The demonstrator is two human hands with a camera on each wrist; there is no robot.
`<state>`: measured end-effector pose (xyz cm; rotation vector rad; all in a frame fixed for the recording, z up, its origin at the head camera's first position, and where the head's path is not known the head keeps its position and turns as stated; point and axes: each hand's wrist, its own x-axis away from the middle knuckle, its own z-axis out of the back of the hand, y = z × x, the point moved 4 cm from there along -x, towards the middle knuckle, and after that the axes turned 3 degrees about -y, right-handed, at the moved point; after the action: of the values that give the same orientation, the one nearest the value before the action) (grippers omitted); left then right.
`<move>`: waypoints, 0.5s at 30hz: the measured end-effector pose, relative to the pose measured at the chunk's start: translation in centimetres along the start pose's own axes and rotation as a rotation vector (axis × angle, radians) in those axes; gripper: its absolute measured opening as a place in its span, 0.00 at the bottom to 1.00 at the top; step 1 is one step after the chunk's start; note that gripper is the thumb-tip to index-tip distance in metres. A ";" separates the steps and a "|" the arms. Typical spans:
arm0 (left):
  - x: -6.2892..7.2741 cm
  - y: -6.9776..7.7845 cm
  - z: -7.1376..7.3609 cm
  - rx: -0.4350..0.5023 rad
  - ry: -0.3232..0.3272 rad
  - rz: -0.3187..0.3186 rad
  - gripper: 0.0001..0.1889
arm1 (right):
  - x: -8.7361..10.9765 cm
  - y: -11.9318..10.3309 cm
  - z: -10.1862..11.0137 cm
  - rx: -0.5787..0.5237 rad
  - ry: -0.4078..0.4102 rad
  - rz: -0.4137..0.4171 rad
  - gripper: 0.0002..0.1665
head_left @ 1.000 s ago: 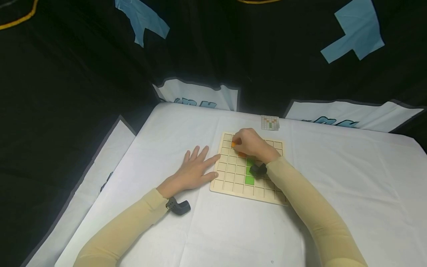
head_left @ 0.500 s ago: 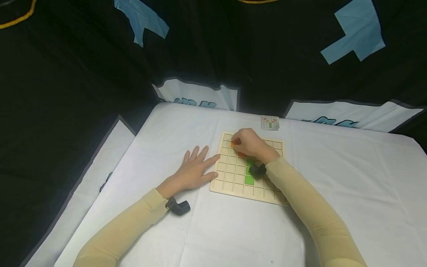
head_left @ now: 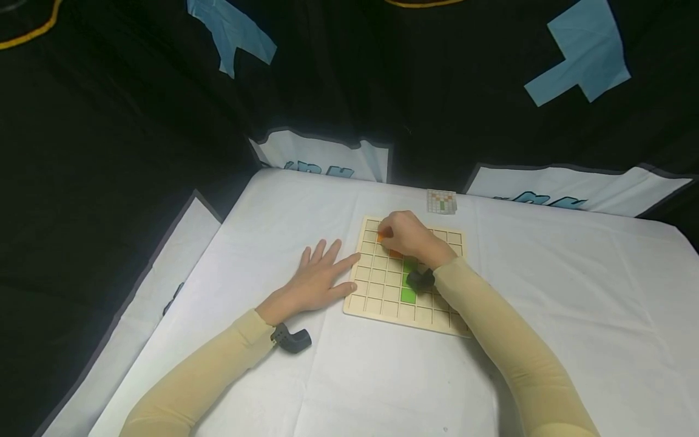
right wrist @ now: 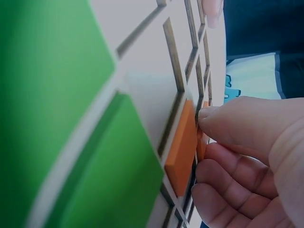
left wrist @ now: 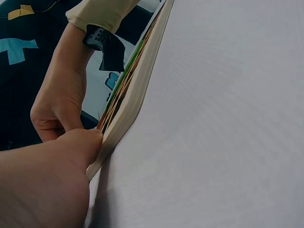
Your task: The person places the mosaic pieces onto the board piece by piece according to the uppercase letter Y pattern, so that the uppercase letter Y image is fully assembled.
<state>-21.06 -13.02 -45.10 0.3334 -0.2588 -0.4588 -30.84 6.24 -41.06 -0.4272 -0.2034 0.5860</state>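
Observation:
A light wooden grid board point(head_left: 377, 289) lies on the white cloth. My right hand point(head_left: 409, 233) bends over its far left part, pinching a square orange tile point(head_left: 380, 237) between thumb and finger at a cell. In the right wrist view that held tile point(right wrist: 202, 142) is partly hidden behind the thumb. Nearer the camera there, another orange tile point(right wrist: 181, 152) sits in its cell, followed by green tiles point(right wrist: 114, 171). The head view shows the green ones point(head_left: 408, 295) in a column. Fingers spread, my left hand point(head_left: 311, 284) rests on the cloth, with index finger and thumb touching the board's left edge.
A small card point(head_left: 442, 201) with a printed coloured grid lies behind the board, near the table's far edge. Black curtain point(head_left: 349, 79) with blue tape hangs beyond the white-covered table point(head_left: 371, 376). A dark device point(head_left: 292, 338) is strapped at my left wrist.

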 end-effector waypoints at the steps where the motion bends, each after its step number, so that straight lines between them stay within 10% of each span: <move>1: 0.0 0.0 0.0 0.002 0.000 0.000 0.35 | 0.0 0.0 0.0 0.000 0.000 -0.004 0.10; 15: 0.1 0.1 0.0 0.006 0.000 0.004 0.35 | 0.3 0.4 0.5 -0.005 0.006 0.008 0.12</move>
<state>-20.93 -12.93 -45.03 0.3385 -0.2607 -0.4537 -30.94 6.89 -40.75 -0.4351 -0.1978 0.5923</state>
